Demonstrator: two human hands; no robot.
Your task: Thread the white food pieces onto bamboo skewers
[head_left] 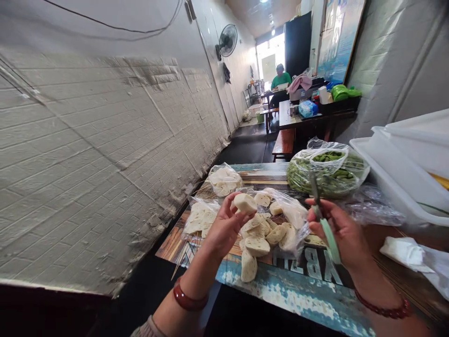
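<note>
My left hand [226, 224] grips a pale, thick piece of steamed bun [244, 203] between thumb and fingers, above a heap of similar pieces. My right hand [342, 229] is closed around a small knife [329, 238] with a light green handle; its blurred metal blade points up and away. Beneath and between my hands, cut bun pieces [257, 244] with small holes lie on an opened clear plastic bag [293, 208]. One piece [249, 266] sits nearest the table's front edge. The knife and the held piece are well apart.
Bagged pale slices [201, 217] and another tied bag [225, 180] are on the left, beside thin skewers [182, 255]. A large bag of green vegetables [328, 168] stands at the back right, near white plastic bins [396, 173]. A person [280, 79] sits far behind.
</note>
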